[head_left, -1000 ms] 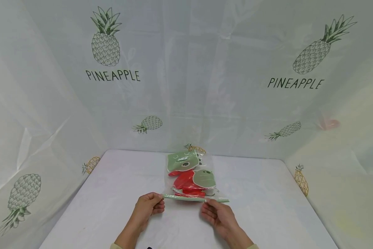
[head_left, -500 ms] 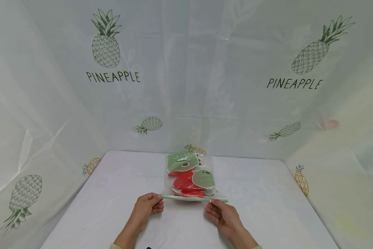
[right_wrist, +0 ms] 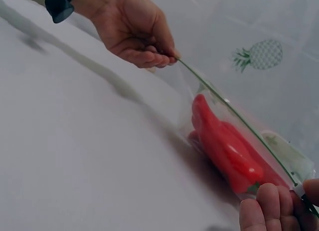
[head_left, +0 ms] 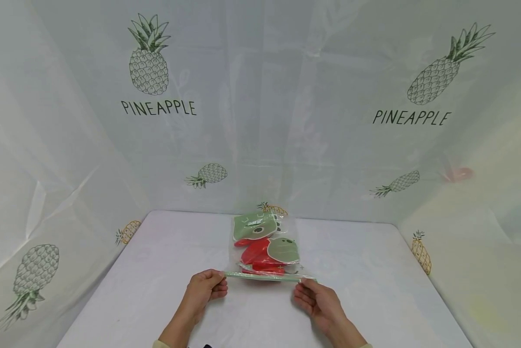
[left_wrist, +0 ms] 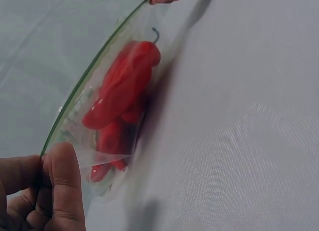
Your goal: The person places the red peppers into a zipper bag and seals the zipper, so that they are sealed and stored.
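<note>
A clear zip bag (head_left: 284, 250) with green cartoon prints lies at the middle of the table, its green zip strip (head_left: 260, 277) facing me and lifted off the surface. Inside are several red peppers (left_wrist: 122, 86); one shows a curved green stem in the left wrist view. My left hand (head_left: 204, 291) pinches the left end of the strip between thumb and forefinger. Near the strip's right end my right hand (head_left: 319, 300) pinches a small whitish slider (right_wrist: 299, 189), other fingers loosely curled below. The strip is stretched taut between both hands.
A white-covered table (head_left: 373, 280) extends around the bag. Behind and at both sides hangs a pale curtain (head_left: 260, 96) printed with pineapples. A small dark object (head_left: 207, 346) shows at the bottom edge of the head view.
My right hand has slid rightward along the zip strip, close to its right end. My left hand keeps its pinch at the left end, shifting only slightly left with the bag.
</note>
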Tool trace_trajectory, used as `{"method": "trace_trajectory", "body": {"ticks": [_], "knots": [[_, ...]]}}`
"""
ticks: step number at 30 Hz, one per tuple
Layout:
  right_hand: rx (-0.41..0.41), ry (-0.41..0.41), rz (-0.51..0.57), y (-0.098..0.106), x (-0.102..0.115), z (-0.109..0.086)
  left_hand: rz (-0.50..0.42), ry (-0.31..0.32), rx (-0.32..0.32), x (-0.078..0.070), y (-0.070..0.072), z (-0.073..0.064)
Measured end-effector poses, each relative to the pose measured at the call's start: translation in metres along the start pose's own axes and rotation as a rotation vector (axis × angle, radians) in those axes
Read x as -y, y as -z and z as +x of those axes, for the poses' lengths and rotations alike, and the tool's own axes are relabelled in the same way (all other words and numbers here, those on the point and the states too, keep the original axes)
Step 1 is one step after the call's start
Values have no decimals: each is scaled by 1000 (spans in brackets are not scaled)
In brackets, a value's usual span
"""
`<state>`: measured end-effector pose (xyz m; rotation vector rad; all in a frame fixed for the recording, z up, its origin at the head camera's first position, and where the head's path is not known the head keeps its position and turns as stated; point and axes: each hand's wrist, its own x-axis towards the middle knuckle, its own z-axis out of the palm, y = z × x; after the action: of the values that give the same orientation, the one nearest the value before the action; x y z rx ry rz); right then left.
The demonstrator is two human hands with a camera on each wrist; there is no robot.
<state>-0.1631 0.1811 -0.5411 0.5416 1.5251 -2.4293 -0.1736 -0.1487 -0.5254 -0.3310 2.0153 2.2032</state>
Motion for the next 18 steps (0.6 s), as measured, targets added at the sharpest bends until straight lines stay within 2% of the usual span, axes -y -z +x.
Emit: {"method": "trace_trajectory", "body": {"ticks": [11, 18], "knots": [[-86, 22, -13, 14, 6, 1, -3, 2, -14, 1, 4, 1], [-74, 25, -49, 14, 6, 2, 0, 2, -7, 1, 8, -1]]}}
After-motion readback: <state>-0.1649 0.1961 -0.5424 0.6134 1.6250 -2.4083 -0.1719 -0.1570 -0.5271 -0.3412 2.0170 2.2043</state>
